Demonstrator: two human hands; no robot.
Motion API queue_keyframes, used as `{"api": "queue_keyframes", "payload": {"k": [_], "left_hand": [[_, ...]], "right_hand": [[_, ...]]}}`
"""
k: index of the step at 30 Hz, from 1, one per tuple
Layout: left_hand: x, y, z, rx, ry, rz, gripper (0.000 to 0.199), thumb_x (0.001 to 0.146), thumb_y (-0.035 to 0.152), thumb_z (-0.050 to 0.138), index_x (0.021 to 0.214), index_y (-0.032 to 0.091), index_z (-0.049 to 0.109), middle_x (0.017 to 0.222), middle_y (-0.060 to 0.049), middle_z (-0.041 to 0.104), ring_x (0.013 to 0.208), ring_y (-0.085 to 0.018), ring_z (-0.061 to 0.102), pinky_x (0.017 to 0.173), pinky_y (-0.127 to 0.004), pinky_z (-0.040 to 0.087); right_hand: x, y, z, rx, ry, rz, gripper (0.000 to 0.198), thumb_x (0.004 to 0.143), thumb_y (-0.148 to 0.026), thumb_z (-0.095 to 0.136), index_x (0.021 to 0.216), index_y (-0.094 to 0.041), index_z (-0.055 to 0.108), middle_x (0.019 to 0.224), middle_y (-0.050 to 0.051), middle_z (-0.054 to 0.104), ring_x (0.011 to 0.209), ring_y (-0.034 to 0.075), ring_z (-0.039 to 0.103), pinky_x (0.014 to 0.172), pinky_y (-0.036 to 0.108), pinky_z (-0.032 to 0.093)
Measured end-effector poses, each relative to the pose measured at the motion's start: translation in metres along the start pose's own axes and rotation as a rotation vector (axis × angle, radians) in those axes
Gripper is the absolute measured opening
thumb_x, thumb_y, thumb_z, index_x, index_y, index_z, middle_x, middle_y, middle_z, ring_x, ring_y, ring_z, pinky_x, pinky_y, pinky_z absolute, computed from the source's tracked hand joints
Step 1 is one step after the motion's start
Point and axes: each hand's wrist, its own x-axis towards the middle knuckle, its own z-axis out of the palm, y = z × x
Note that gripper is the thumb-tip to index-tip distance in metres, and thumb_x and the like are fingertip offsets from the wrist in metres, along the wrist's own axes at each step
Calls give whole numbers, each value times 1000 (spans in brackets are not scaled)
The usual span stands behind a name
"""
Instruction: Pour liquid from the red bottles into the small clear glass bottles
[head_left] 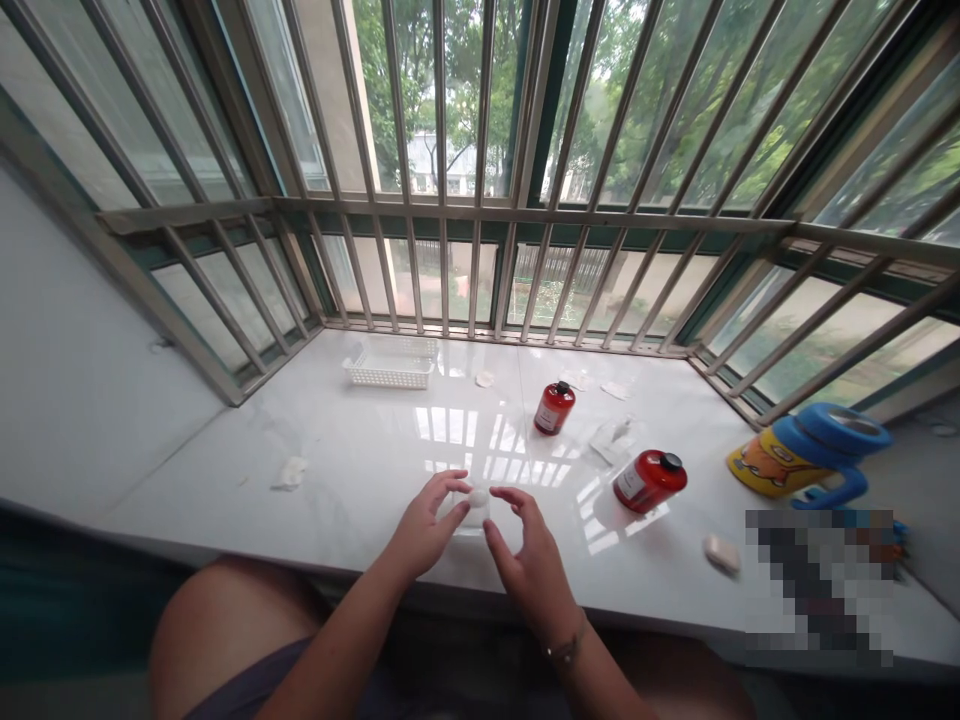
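A small clear plastic container sits near the front edge of the white counter, with something whitish and round at its top that I cannot make out. My left hand is at its left side, fingers apart, the thumb overlapping the container's edge; whether it touches is unclear. On the other side my right hand curves around with thumb and fingers spread, holding nothing. Farther back stands a red bottle with a black cap. A second red bottle is to the right of my right hand.
A white perforated basket stands at the back left. Crumpled white pieces and a clear wrapper lie about. At right are a blue-and-yellow jug and a pale block. Barred windows enclose the counter.
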Motion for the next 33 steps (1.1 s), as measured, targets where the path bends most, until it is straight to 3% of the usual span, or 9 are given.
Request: {"api": "queue_keyframes", "payload": {"k": [3, 7, 11, 15, 19, 24, 29, 33], "left_hand": [[-2, -7, 2, -27, 12, -8, 27, 100, 39, 67, 124, 27, 69, 152, -10, 63, 147, -29, 58, 130, -50, 39], [-5, -10, 3, -58, -34, -56, 52, 95, 40, 74, 142, 27, 57, 157, -12, 59, 149, -29, 56, 132, -51, 35], [-3, -5, 5, 0, -58, -85, 73, 86, 38, 84, 150, 26, 52, 162, -14, 54, 149, -33, 56, 128, -50, 41], [3, 3, 10, 89, -27, -66, 60, 82, 27, 82, 139, 25, 63, 149, -12, 65, 140, -33, 62, 122, -48, 47], [5, 6, 14, 108, -3, -27, 46, 84, 29, 79, 129, 26, 68, 139, -9, 70, 132, -31, 66, 116, -46, 51], [4, 3, 13, 106, 8, -46, 51, 79, 28, 83, 128, 28, 70, 139, -8, 70, 131, -31, 66, 116, -45, 52], [3, 1, 13, 105, 7, -91, 60, 75, 25, 86, 133, 27, 69, 143, -9, 68, 135, -33, 64, 119, -49, 49], [4, -1, 13, 97, 5, -92, 63, 74, 28, 90, 133, 27, 68, 145, -9, 66, 136, -33, 63, 120, -49, 48]], "right_hand": [[7, -3, 13, 49, -12, 10, 42, 102, -40, 66, 141, -28, 54, 138, 11, 68, 130, 30, 66, 112, 51, 57], [13, -4, 21, 68, -2, 23, 45, 103, -38, 64, 145, -27, 50, 143, 11, 66, 135, 29, 64, 116, 53, 53], [17, -3, 24, 63, 1, 33, 49, 102, -38, 65, 146, -26, 48, 144, 13, 66, 136, 29, 64, 115, 53, 54], [22, -4, 26, 77, 7, 56, 46, 102, -38, 66, 144, -27, 49, 138, 11, 71, 132, 29, 67, 115, 53, 54], [25, -5, 28, 57, 12, 48, 38, 103, -37, 62, 139, -28, 54, 129, 8, 75, 126, 28, 70, 113, 53, 56], [18, 0, 26, 37, 26, 59, 44, 100, -40, 67, 140, -27, 53, 127, 10, 73, 121, 30, 72, 108, 52, 58], [7, 5, 21, 8, 121, 102, 52, 95, -45, 73, 137, -25, 48, 112, 8, 69, 106, 28, 72, 99, 50, 61], [4, 5, 22, 57, 76, 91, 74, 91, -39, 77, 151, -27, 35, 138, 14, 65, 132, 32, 65, 113, 56, 53]]}}
